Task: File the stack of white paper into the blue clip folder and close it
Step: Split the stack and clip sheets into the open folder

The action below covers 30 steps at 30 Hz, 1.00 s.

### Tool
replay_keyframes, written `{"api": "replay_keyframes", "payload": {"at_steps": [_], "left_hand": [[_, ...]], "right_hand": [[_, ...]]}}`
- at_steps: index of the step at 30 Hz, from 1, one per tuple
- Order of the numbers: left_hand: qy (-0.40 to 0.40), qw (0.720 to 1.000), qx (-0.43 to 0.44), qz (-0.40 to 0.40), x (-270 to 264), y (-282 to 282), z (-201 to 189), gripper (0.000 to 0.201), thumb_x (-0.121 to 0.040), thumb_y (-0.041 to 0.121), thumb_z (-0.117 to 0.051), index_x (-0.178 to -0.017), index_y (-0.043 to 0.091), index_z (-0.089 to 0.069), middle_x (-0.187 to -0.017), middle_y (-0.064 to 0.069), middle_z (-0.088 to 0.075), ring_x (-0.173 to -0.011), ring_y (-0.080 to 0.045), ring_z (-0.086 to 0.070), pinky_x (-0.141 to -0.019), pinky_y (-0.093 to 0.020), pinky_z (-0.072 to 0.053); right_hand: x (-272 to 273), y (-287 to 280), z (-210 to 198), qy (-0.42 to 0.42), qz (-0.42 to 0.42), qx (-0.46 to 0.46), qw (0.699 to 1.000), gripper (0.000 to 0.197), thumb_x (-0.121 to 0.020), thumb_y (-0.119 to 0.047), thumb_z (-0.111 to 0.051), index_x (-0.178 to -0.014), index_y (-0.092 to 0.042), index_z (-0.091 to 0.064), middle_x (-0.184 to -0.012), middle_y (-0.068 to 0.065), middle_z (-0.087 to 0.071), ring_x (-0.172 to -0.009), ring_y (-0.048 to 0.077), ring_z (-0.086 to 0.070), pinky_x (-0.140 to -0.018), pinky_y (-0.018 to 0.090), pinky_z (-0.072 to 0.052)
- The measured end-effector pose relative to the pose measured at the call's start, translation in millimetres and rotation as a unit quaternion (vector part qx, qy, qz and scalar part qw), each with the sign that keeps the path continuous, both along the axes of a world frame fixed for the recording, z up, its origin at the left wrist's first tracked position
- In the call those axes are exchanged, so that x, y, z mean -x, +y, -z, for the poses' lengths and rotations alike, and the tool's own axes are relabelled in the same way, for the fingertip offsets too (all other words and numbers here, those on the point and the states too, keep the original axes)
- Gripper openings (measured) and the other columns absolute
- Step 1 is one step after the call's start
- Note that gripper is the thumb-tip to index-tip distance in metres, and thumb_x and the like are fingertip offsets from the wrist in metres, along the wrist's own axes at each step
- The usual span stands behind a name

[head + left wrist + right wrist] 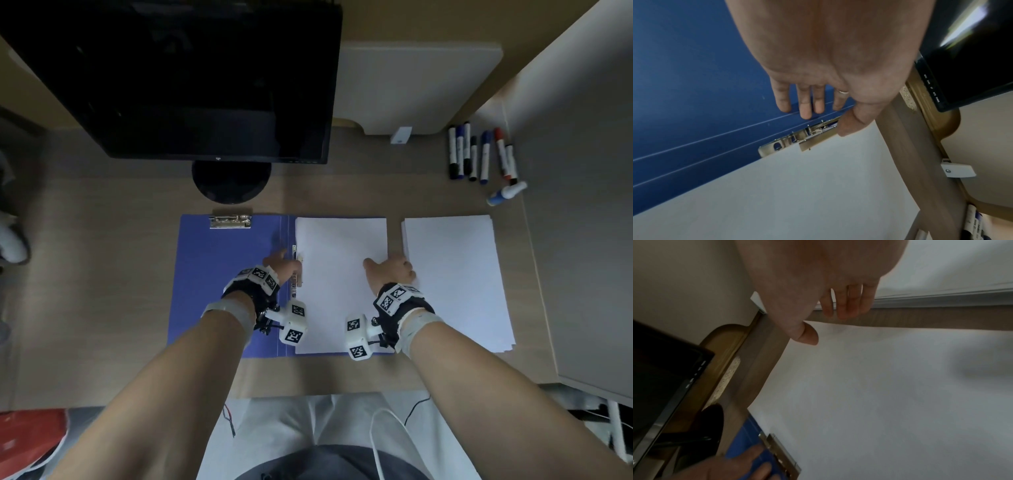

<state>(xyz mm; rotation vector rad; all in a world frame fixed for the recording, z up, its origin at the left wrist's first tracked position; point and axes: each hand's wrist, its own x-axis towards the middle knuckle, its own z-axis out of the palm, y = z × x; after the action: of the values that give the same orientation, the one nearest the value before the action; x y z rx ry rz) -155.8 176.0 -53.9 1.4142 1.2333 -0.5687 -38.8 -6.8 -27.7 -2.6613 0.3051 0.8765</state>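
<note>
hands [282, 266] [394, 270] on clip [793, 139], paper [342, 246] edge, folder [222, 274] open

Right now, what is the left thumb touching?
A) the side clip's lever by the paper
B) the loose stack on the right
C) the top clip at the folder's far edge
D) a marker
A: the left wrist view shows the left thumb on the lever of the side clip at the edge of the paper, with the fingers straight on the folder.
</note>
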Motion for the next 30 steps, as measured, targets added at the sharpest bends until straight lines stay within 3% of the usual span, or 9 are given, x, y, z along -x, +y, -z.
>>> {"api": "replay_keyframes", "payload": {"at_steps": [3,5,9,11,13,16,20,24,30], "left_hand": [[-0.019,1.0,-0.004,0.017,-4.8,9.0,4.9,0.074,-0.063,0.024,-0.058,-0.136,0.022,-0.051,-0.134,-0.012,-0.057,-0.117,-0.028,-0.058,-0.102,-0.038,-0.048],[-0.04,0.999,-0.023,0.02,-6.1,12.1,-0.8,0.05,-0.078,0.018,-0.056,-0.128,0.015,-0.059,-0.137,-0.015,-0.054,-0.122,-0.034,-0.054,-0.104,-0.042,-0.046],[-0.043,0.999,-0.005,-0.032,4.7,16.9,-9.3,0.035,-0.095,0.034,-0.045,-0.089,0.012,-0.071,-0.083,-0.01,-0.063,-0.066,-0.021,-0.052,-0.049,-0.025,-0.039],[-0.042,0.998,0.014,-0.042,18.4,16.6,-8.1,0.03,-0.091,0.034,-0.054,-0.079,0.012,-0.07,-0.068,0.001,-0.056,-0.054,-0.011,-0.045,-0.04,-0.018,-0.034],[-0.067,0.997,0.015,-0.019,33.1,11.4,-6.6,0.022,-0.087,0.026,-0.065,-0.095,0.006,-0.071,-0.076,-0.003,-0.062,-0.058,-0.009,-0.052,-0.038,-0.011,-0.039],[-0.099,0.995,0.003,-0.01,55.5,1.3,-4.7,0.027,-0.085,0.024,-0.069,-0.105,0.006,-0.068,-0.081,-0.002,-0.066,-0.068,-0.011,-0.06,-0.048,-0.009,-0.047],[-0.091,0.995,-0.024,-0.005,68.4,-7.1,8.4,0.047,-0.074,0.028,-0.078,-0.114,0.009,-0.062,-0.098,-0.006,-0.065,-0.091,-0.022,-0.064,-0.081,-0.028,-0.052],[-0.063,0.992,-0.07,0.078,72.1,-10.2,12.3,0.066,-0.064,0.035,-0.084,-0.12,0.017,-0.054,-0.101,-0.004,-0.063,-0.094,-0.021,-0.062,-0.086,-0.032,-0.05],[0.022,0.97,-0.185,0.154,59.8,-20.1,21.0,0.076,-0.058,0.033,-0.088,-0.119,0.008,-0.05,-0.116,-0.012,-0.061,-0.107,-0.03,-0.061,-0.09,-0.038,-0.05]], "right_hand": [[3.9,15.9,2.1,0.03,-0.023,-0.097,0.995,0.037,-0.087,-0.025,-0.054,-0.12,-0.008,-0.059,-0.119,0.014,-0.064,-0.104,0.031,-0.062,-0.091,0.038,-0.051],[9.0,27.3,3.9,0.131,-0.087,-0.131,0.979,0.035,-0.094,-0.017,-0.047,-0.121,-0.001,-0.062,-0.122,0.019,-0.065,-0.109,0.033,-0.063,-0.096,0.039,-0.051],[20.2,42.1,14.3,0.184,-0.129,-0.14,0.964,0.04,-0.094,-0.013,-0.049,-0.133,-0.006,-0.057,-0.136,0.015,-0.057,-0.125,0.03,-0.055,-0.099,0.029,-0.044],[23.6,48.6,18.5,0.184,-0.14,-0.127,0.965,0.04,-0.094,-0.014,-0.049,-0.132,-0.003,-0.057,-0.135,0.017,-0.057,-0.113,0.025,-0.057,-0.093,0.029,-0.044],[24.8,53.8,20.8,0.187,-0.143,-0.113,0.965,0.04,-0.092,-0.017,-0.05,-0.128,0.0,-0.059,-0.132,0.019,-0.059,-0.095,0.019,-0.05,-0.084,0.029,-0.043],[29.5,57.1,27.3,0.176,-0.16,-0.1,0.966,0.04,-0.09,-0.021,-0.052,-0.123,0.0,-0.061,-0.125,0.018,-0.062,-0.089,0.018,-0.046,-0.077,0.027,-0.038],[31.6,55.5,30.2,0.164,-0.171,-0.103,0.966,0.016,-0.085,-0.017,-0.056,-0.091,-0.003,-0.062,-0.096,0.013,-0.06,-0.085,0.026,-0.054,-0.071,0.029,-0.042],[37.6,51.4,30.4,0.155,-0.154,-0.119,0.969,0.048,-0.085,-0.017,-0.061,-0.13,-0.002,-0.055,-0.13,0.015,-0.057,-0.121,0.033,-0.054,-0.098,0.036,-0.044],[42.6,48.3,31.0,0.152,-0.159,-0.131,0.967,0.057,-0.084,-0.023,-0.064,-0.137,-0.008,-0.05,-0.142,0.011,-0.049,-0.128,0.031,-0.048,-0.109,0.044,-0.039]]}}
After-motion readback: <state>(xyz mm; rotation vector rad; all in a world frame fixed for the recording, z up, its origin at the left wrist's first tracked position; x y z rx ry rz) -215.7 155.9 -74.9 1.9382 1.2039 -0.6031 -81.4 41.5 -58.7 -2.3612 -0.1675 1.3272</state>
